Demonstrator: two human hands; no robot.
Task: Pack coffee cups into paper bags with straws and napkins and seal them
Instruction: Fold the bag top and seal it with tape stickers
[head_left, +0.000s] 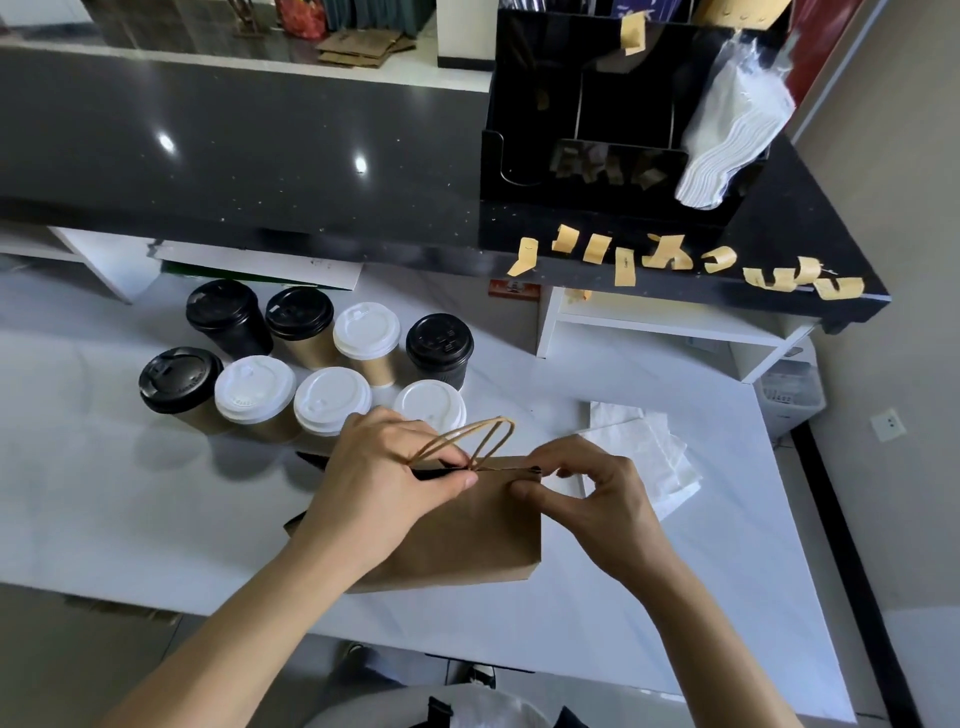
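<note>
A brown paper bag (467, 530) stands on the white table (156, 509) in front of me, its twine handles (467, 439) arching up. My left hand (384, 478) pinches the bag's top edge on the left. My right hand (582, 488) pinches the same edge on the right. Behind the bag stand several lidded coffee cups (332, 400), some with white lids, some with black. White napkins (649, 457) lie to the right of the bag. What the bag holds is hidden.
A black raised counter (260, 166) runs along the back, with several tan tape strips (675, 260) stuck along its front edge. A black organizer (597, 104) holding white wrapped items (727, 135) sits on it. A white shelf (675, 322) stands under the counter at right.
</note>
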